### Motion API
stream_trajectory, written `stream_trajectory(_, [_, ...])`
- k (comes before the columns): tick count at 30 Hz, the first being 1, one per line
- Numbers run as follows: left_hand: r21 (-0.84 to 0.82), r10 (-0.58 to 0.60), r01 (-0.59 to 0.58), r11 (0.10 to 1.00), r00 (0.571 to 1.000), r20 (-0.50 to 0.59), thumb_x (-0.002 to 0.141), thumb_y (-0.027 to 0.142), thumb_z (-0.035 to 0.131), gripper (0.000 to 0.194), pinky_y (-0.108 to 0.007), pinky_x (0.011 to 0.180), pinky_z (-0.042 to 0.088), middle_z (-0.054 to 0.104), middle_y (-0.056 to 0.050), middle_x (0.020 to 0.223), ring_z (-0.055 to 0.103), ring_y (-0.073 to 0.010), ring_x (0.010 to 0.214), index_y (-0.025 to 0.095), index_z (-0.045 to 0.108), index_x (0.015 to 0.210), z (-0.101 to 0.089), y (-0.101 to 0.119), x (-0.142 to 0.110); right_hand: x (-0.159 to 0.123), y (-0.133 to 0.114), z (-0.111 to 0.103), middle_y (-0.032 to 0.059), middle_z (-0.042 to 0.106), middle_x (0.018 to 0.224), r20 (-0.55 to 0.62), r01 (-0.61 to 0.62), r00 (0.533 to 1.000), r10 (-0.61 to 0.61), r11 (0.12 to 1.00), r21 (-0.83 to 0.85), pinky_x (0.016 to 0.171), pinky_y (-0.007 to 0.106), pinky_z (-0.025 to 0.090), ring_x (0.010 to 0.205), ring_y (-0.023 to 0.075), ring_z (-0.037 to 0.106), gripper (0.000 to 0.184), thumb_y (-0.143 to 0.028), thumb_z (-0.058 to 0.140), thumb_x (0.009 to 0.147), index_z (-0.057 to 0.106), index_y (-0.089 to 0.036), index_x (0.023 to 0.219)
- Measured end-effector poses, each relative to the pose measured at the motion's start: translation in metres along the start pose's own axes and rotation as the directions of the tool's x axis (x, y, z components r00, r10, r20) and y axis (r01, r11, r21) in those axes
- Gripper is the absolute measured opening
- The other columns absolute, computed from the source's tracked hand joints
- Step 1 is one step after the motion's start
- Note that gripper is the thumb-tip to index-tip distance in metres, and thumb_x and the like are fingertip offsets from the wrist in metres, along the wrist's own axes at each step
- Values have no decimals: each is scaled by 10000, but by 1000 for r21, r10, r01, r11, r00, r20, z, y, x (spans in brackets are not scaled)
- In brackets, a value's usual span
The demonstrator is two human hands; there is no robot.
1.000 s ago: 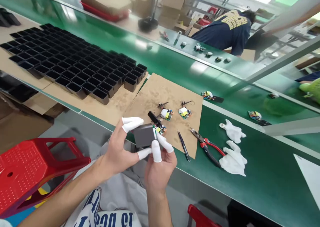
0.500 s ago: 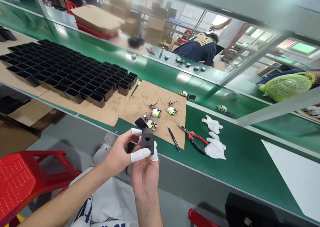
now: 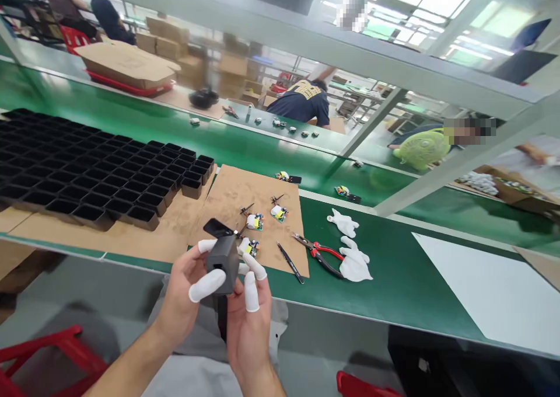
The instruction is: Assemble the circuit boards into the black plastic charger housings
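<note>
The person's left hand (image 3: 179, 300) grasps a black case (image 3: 226, 260) between white-covered thumb and fingers, above the near edge of the green bench (image 3: 371, 303); the right hand (image 3: 249, 333) is just right of the case, its grip on it impossible to tell. Beyond, small circuit boards (image 3: 254, 222) lie on a cardboard sheet (image 3: 230, 181), with tweezers (image 3: 290, 263) and red-handled pliers (image 3: 321, 253) to the right and rows of black cases (image 3: 87, 169) to the left.

Assembly workshop: green workbench (image 3: 394, 292), massed black housings (image 3: 87, 169), circuit boards (image 3: 254, 222), pliers (image 3: 314, 248), stacked cartons (image 3: 166, 42).
</note>
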State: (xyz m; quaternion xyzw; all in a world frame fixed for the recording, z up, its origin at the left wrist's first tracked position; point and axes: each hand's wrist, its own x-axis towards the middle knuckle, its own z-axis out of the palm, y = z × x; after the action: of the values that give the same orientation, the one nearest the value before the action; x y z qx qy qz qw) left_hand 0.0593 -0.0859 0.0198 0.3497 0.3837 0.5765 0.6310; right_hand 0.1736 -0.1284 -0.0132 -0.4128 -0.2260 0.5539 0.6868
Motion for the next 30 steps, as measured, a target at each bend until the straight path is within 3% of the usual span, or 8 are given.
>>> stream_trajectory(2, [-27,-54,54,998,999,6,675,612,1059,600,-452,946,695,870,-108,1094,829,-362,1088,211,817,1050,-6,5,13,22,-15,-14,48,879,1034,-4,203,977,-211,945,-255,820,395,707,761,198,824,359,-543,824,1033,826,-265,1261])
stream_trajectory(5, [-12,-91,91,996,996,1,674,581,1067,584,-436,907,698,869,-99,1057,843,-350,1043,200,815,1038,-13,13,46,73,-59,-40,33,837,941,92,424,873,-478,654,-627,829,385,665,803,203,772,312,-485,868,967,845,-236,1154])
stream_trajectory(8, [2,-67,67,998,998,8,642,518,1084,595,-374,899,672,865,-86,1101,830,-290,1028,179,825,1058,-11,21,96,124,-110,-61,29,838,983,160,407,883,-442,550,-729,897,385,621,891,207,730,270,-397,888,934,880,-237,1152])
stream_trajectory(11, [37,-82,80,996,995,63,626,468,1092,637,-344,923,639,859,-70,1059,808,-238,981,161,836,1122,2,24,148,147,-136,-74,24,847,929,225,368,916,-331,479,-797,821,376,603,825,211,715,295,-368,846,960,898,-239,1221])
stream_trajectory(17, [80,-94,82,993,983,158,462,407,1151,702,-391,925,641,860,-61,979,816,-281,980,168,805,1024,26,-2,204,130,-104,-99,-12,731,814,130,323,890,-437,403,-857,755,345,580,726,181,633,398,-470,818,983,876,-201,1271])
stream_trajectory(22, [140,-78,64,988,992,98,426,482,1155,763,-436,975,648,847,-56,977,795,-260,935,175,755,999,17,-38,216,134,-77,-116,24,742,765,18,279,821,-570,374,-884,638,310,543,655,183,633,442,-565,702,1055,862,-160,982])
stream_trajectory(26, [190,-83,66,980,993,81,366,500,1160,795,-454,954,666,845,-55,963,797,-269,905,190,740,964,7,-52,219,122,-80,-121,37,783,724,75,276,836,-543,298,-914,596,300,511,599,184,621,417,-540,725,1052,885,-203,866])
stream_trajectory(30, [203,-109,85,975,988,110,389,509,1159,757,-460,939,687,866,-76,964,818,-288,912,186,764,947,7,-53,220,97,-83,-129,75,848,1036,257,314,869,-422,68,-947,827,393,629,883,277,757,229,-428,871,955,918,-301,1140])
